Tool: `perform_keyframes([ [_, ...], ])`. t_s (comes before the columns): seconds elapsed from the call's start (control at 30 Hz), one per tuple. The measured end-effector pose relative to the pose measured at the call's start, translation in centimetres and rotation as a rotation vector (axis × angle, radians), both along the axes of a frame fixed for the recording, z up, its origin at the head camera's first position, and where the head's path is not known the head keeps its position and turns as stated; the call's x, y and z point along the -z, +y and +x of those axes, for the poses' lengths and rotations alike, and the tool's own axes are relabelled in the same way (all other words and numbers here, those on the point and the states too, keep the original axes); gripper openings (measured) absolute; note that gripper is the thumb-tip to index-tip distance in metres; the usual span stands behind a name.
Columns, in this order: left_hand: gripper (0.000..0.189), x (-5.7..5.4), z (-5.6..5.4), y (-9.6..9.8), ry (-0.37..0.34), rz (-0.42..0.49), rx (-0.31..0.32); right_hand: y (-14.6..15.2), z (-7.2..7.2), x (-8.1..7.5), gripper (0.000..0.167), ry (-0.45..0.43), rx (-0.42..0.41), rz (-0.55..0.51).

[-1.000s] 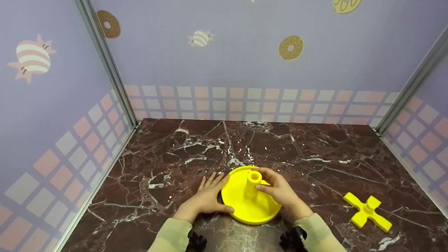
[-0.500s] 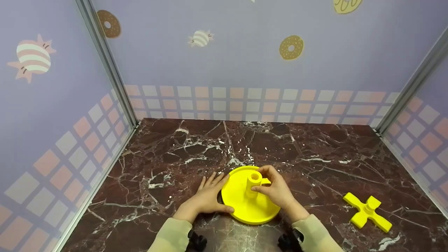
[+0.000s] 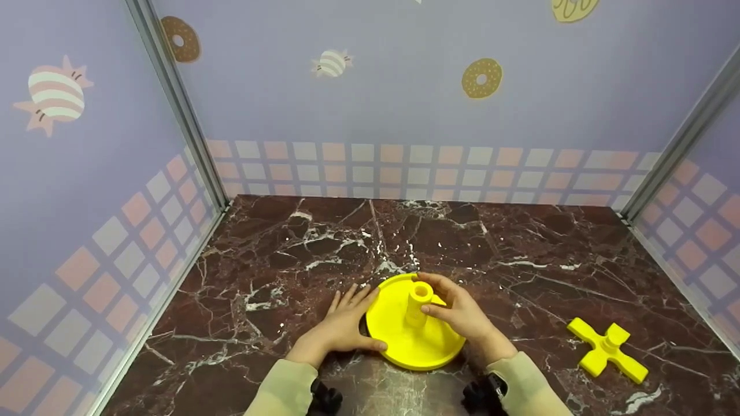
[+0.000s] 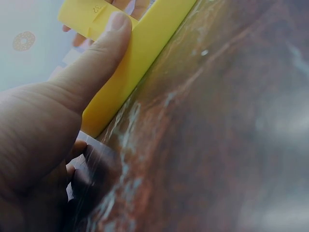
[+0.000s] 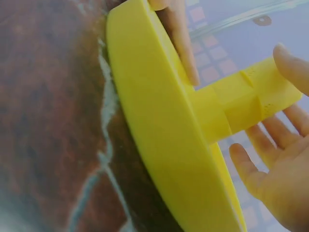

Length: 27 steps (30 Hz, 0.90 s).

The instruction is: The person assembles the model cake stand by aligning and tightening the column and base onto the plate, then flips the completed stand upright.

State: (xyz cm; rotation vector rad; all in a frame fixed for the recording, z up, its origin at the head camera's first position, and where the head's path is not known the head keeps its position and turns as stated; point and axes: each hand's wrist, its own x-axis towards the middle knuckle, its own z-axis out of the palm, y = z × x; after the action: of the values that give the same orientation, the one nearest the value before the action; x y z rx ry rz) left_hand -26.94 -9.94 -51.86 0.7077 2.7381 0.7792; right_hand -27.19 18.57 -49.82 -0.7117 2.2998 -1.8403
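Observation:
A round yellow tray with a raised rim lies on the table. From its middle rises a hollow yellow post with small engraved marks. A small yellow tab shows beside the post, partly behind the right hand. My left hand rests along the tray's left rim, fingers spread and nearly straight; in the left wrist view its thumb presses the rim's outer side. My right hand holds the post near its top, thumb on the near side and fingers reaching behind.
Right of the tray, a yellow cross-shaped piece with a short peg lies on the dark red marbled table. Purple patterned panels stand along the back and both sides, joined by metal corner posts.
Half a second ago the right hand's fingers were drawn in closer round the post; now they reach further back and the hand sits slightly to the right. The left hand and tray have stayed put.

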Motion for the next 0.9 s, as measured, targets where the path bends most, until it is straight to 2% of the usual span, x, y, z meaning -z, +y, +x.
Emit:
perform_keyframes([
  [0.17, 0.118, 0.0, 0.0, 0.0, -0.002, 0.000, 0.004, 0.3, 0.0, -0.3, 0.058, -0.010, -0.026, 0.004],
  [0.43, 0.118, 0.0, -0.1, 0.0, 0.004, -0.009, 0.004, -0.2, 0.0, 0.1, 0.054, 0.040, 0.043, -0.016],
  [0.73, 0.119, 0.0, -0.1, 0.0, 0.007, -0.011, 0.008, -1.2, 0.2, 0.3, 0.049, 0.046, 0.215, -0.025],
  [0.9, 0.119, 0.0, -0.1, 0.0, 0.008, -0.009, 0.007, -1.8, 0.5, 0.4, 0.047, 0.064, 0.268, -0.037],
])
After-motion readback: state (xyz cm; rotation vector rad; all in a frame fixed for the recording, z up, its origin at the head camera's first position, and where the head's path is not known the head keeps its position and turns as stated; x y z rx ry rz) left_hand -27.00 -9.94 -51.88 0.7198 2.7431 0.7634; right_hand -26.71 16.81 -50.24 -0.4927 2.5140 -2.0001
